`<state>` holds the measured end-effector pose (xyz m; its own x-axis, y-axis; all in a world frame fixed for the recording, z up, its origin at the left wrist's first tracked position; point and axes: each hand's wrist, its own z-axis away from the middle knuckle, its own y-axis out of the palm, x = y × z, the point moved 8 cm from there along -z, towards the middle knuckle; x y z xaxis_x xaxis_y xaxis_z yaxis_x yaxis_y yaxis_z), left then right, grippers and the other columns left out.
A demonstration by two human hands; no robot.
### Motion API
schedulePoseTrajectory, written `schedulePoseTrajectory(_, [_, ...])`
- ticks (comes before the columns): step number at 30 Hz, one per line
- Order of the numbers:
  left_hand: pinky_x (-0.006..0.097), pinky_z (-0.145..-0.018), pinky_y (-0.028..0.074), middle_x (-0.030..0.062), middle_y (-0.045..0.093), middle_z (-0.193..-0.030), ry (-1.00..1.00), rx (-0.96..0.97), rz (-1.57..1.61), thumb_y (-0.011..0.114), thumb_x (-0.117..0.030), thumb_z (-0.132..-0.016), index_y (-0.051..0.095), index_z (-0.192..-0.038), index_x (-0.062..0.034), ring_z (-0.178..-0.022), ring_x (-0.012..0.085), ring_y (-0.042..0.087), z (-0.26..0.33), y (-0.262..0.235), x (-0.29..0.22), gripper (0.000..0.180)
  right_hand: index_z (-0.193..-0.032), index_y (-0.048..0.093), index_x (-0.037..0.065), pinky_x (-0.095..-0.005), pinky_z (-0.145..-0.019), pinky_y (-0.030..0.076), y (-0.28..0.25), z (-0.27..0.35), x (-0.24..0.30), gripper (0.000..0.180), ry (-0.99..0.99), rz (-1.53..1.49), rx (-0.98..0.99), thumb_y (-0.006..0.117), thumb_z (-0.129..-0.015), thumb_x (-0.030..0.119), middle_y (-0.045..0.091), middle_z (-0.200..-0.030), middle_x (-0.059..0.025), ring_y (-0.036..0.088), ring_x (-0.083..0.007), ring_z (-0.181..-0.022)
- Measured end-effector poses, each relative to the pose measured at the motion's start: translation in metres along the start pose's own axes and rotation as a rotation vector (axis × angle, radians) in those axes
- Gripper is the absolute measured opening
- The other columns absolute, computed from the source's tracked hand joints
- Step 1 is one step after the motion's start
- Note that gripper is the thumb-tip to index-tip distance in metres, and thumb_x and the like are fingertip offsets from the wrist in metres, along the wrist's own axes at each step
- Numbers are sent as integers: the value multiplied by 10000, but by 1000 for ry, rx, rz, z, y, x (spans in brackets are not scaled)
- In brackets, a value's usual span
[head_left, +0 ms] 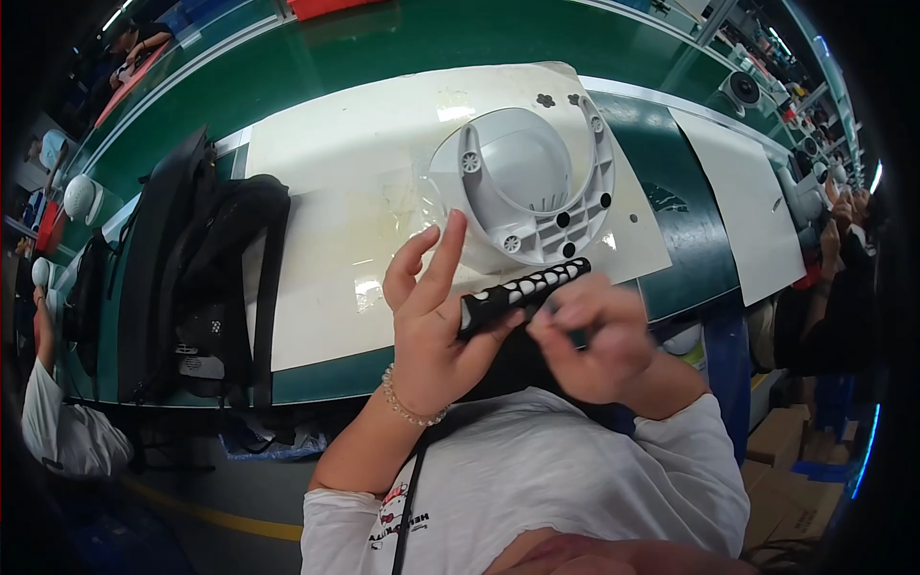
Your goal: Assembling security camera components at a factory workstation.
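My left hand (431, 316) holds a black strip with rows of white round holes (527, 286), like a backing sheet of round pads. Its thumb lies along the near edge, while the index and another finger point up. Close to the strip's right part, my right hand (599, 335) is blurred, its thumb and fingers pinched together; a small dark bit shows at the tips, too unclear to name. Just beyond both hands, a white plastic housing (450, 177) lies on the table with its ribbed, curved base facing up. Several black round pads (563, 220) sit on that base.
A cream mat (316, 259) covers the green table. Black bags (225, 278) lie at the left. Another pale sheet (743, 211) lies at the right, beyond a green strip. A green conveyor (383, 43) runs along the far side. Co-workers sit at both sides; cardboard boxes (781, 436) stand lower right.
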<state>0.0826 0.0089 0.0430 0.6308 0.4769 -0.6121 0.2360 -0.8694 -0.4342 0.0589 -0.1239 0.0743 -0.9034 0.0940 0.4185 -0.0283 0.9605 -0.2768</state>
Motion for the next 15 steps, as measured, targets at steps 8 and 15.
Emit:
schedulePoseTrajectory(8, [376,-934,283,152,426,-1314,33,-20,-13,762,-166,-587,596,-678,-35,-1147,334,367,2,3,-4,230,-1281,209,104,-241,-665,426,3,-36,-28,655,186,-103,100,506,-758,-157,394,-1147,-146,530,-159,-802])
schedulePoseTrajectory(15, [382,-911,273,145,432,-1311,41,-38,-12,760,-185,-582,543,-617,-40,-1135,326,385,4,3,-1,263,-1273,231,76,-208,-619,390,15,-42,-36,603,304,7,283,479,-774,-152,431,-1152,-144,513,-116,-760])
